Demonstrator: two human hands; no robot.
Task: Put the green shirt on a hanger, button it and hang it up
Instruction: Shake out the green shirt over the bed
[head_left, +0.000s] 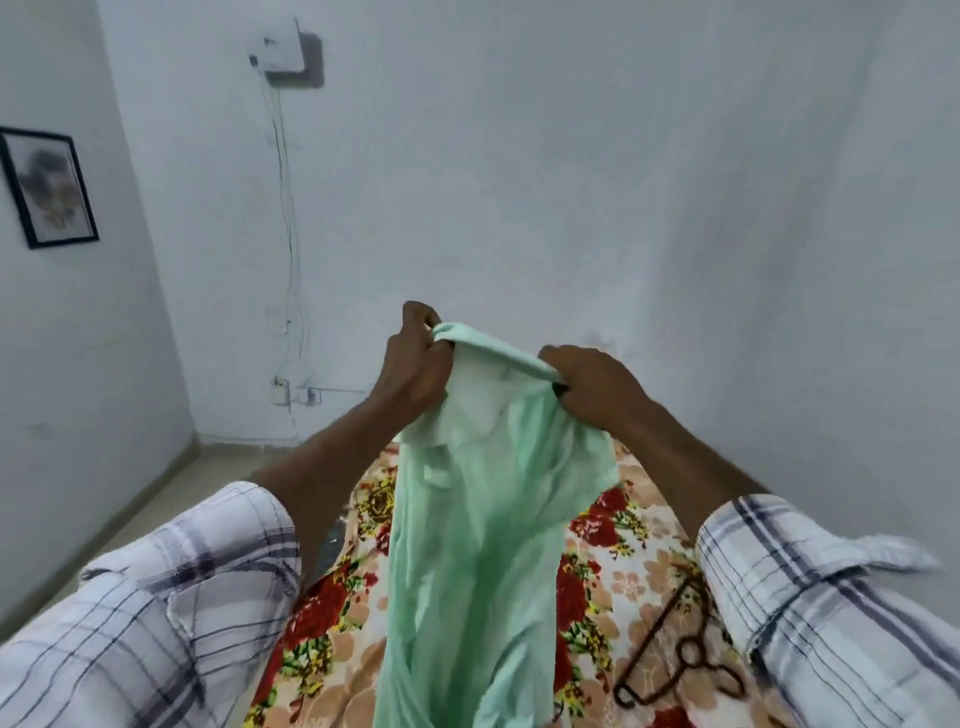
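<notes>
The pale green shirt (478, 519) hangs in the air over the bed, held up by its collar end. My left hand (415, 364) grips the collar's left side with curled fingers. My right hand (597, 387) grips the right side of the collar, and the fabric is stretched between the two hands. The shirt's body drops down toward the bottom edge of the view. A dark hanger (675, 649) lies flat on the bed at the lower right, apart from the shirt and partly hidden by my right sleeve.
A floral bedspread (613, 551) in red, yellow and beige covers the bed below. White walls stand close ahead and left, with a framed picture (49, 187), a wall box (283, 52) with hanging wires, and sockets (296, 389) low down.
</notes>
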